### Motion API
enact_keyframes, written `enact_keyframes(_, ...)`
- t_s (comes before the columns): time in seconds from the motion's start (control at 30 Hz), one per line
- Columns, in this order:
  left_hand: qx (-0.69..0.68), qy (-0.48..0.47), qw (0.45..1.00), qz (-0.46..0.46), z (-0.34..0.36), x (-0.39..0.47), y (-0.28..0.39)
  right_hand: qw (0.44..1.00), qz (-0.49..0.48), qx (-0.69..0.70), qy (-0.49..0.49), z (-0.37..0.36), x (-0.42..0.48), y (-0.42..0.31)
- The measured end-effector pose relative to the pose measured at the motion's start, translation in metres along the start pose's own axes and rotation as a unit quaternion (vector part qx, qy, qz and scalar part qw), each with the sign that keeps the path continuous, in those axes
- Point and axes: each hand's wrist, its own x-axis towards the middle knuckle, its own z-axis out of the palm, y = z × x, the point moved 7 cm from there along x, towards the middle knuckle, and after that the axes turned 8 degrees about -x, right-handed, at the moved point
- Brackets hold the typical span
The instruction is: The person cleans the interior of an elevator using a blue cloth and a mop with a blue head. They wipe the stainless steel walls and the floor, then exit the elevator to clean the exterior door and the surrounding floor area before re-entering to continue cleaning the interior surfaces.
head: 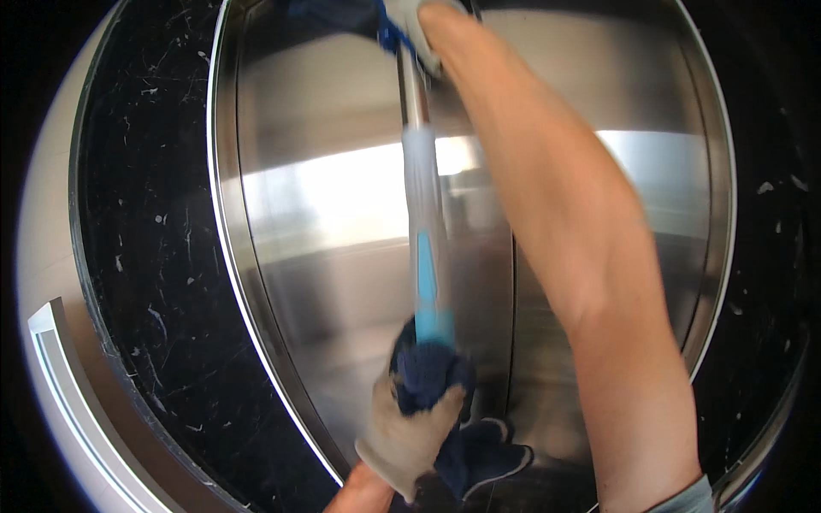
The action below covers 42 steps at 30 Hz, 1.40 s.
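Observation:
A long metal pole (414,93) with a grey and light-blue grip sleeve (421,186) stands lengthwise before me. My left hand (420,397), in a pale glove with navy fingers, is closed around the blue lower end of the sleeve. At the top edge of the view is my right hand (417,25), also in a pale glove; it is closed on the upper pole, its fingers partly cut off. Beside it lies a blurred dark-blue thing (340,14), which I cannot identify. A navy cloth piece with pale edging (484,452) hangs just right of my left wrist.
Shiny stainless-steel double doors (333,308), like those of a lift, stand behind the pole, with a vertical seam right of it. Black marbled stone (154,218) frames them on both sides. A pale metal-edged strip (70,391) runs along the lower left.

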Motion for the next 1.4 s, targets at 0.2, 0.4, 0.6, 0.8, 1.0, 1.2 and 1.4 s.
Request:
enact_keyframes(0.2, -0.045, 0.092, 0.992, -0.071, -0.007, -0.012, -0.021, 0.987, -0.058, -0.148, -0.014, 0.004, -0.056, -0.004)
enact_keyframes(0.4, 0.085, 0.057, 0.991, -0.091, -0.052, -0.092, -0.144, 0.99, -0.031, -0.123, 0.068, 0.062, -0.105, 0.091)
enact_keyframes(0.6, 0.082, 0.01, 0.968, -0.237, -0.06, -0.26, -0.258, 0.974, 0.205, -0.083, 0.058, 0.066, -0.327, 0.225)
enact_keyframes(0.8, 0.225, 0.002, 0.939, -0.26, -0.138, -0.426, -0.282, 0.941, 0.335, 0.053, 0.013, 0.094, -0.504, 0.229)
enact_keyframes(1.0, 0.157, -0.058, 0.936, -0.31, -0.143, -0.527, -0.282, 0.885, 0.454, 0.099, -0.018, 0.11, -0.637, 0.273)
enact_keyframes(1.2, 0.192, -0.081, 0.925, -0.317, -0.135, -0.528, -0.244, 0.816, 0.573, 0.038, -0.063, 0.084, -0.665, 0.264)
enact_keyframes(1.4, 0.143, -0.053, 0.953, -0.26, -0.044, -0.413, -0.251, 0.939, 0.337, 0.06, 0.037, 0.027, -0.517, 0.26)
